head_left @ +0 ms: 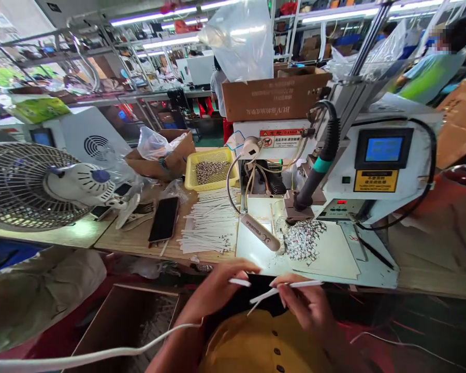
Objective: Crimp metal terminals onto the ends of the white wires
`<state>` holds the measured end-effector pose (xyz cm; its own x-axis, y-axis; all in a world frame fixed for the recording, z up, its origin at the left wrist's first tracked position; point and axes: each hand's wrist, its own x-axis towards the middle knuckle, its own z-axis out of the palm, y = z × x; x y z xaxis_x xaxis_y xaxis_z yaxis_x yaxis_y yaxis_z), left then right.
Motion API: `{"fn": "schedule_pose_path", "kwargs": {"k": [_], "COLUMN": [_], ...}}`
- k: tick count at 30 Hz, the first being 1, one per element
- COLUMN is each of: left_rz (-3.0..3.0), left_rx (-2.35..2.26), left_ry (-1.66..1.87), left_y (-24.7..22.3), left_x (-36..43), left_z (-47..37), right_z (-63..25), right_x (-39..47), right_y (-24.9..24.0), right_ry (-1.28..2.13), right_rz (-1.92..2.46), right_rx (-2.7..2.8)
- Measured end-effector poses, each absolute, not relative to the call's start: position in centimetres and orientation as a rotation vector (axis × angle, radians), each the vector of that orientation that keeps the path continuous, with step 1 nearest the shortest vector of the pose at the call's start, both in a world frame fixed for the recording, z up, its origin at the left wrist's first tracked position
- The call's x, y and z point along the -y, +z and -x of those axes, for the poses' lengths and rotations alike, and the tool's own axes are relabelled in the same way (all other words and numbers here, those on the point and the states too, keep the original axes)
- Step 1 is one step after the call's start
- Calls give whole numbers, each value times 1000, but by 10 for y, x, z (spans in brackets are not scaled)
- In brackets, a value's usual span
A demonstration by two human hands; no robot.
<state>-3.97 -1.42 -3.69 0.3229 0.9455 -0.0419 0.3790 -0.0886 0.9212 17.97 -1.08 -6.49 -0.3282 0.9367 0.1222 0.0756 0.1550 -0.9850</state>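
Note:
My left hand (219, 285) is closed at the front edge of the bench, and a short white strip (239, 282) pokes out from its fingers. To its right, my right hand (308, 305) pinches a couple of thin white strips (264, 295) that cross each other at the fingertips. Both hands are above my lap, a small gap apart. Beyond them on the white machine base lies a heap of small shiny metal pieces (305, 241). Many similar strips (209, 220) are spread in a layer on the wooden bench to the left. What the strips are made of I cannot tell.
A bench machine (373, 111) with a screen stands at right, its pressing head (297, 207) over the heap. A yellow basket (192, 178) of small metal parts, a phone (164, 220) and a fan (34, 181) are at left. An open carton (101, 321) sits below the bench.

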Motion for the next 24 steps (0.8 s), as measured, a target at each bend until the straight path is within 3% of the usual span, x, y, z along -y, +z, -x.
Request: {"fn": "schedule_pose_path", "kwargs": {"k": [4,8,12,15,24], "left_rz": [-1782,-2002,-2118,-2169,-2206], "left_rx": [-1057,-1498,-2015,-2130,-2186], "left_ry": [461,450,206,51,327], "left_y": [-32,-30,-25,-29,-52], "left_x": [15,9,-24,-56,-115], "left_z": [14,44,100,125,110], "right_z": [-165,-180,-199,-205,-216], "right_x": [12,4,-4,-8,-23], "right_y": [-67,-72,-76,-81,-91], "right_ry": [1241,1319,1263,1218,1112], "right_rz": [949,1017,1138,1216,1237], "right_rx": [1754,1878,1849,1811,1714]}}
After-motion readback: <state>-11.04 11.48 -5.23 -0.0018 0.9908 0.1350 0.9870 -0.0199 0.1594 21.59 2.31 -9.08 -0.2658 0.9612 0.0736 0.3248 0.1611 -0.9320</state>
